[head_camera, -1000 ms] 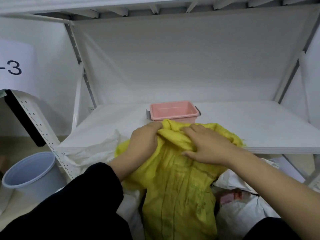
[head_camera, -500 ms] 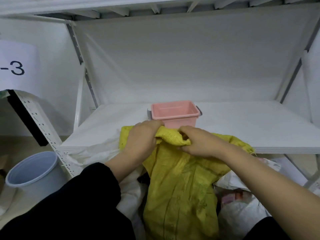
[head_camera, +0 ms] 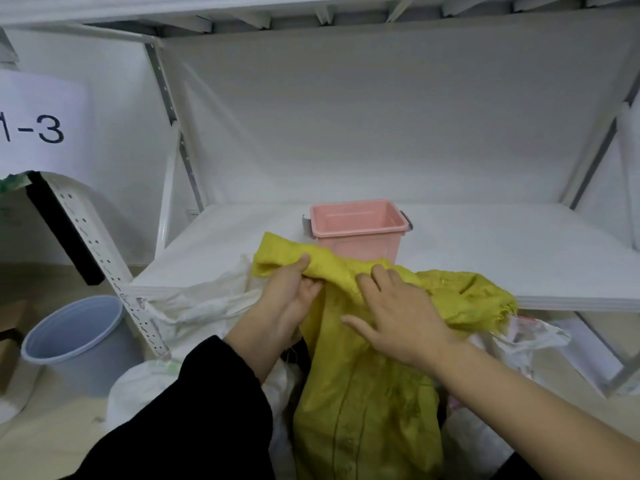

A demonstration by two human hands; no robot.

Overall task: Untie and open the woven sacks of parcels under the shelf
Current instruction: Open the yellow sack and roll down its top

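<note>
A person's left hand (head_camera: 287, 301) gripped the bunched top edge of a yellow woven sack (head_camera: 363, 393), thumb over the fold. The right hand (head_camera: 401, 317) lay on the same edge with fingers spread and nearly straight, pressing rather than grasping. The sack stood between white sacks (head_camera: 194, 306), its mouth raised against the front lip of the shelf (head_camera: 519, 251), just before a pink bin (head_camera: 358, 225). No tie showed, so the step in hand seemed to be spreading the mouth. Next, the right hand would likely need its own grip to pull the edges apart.
</note>
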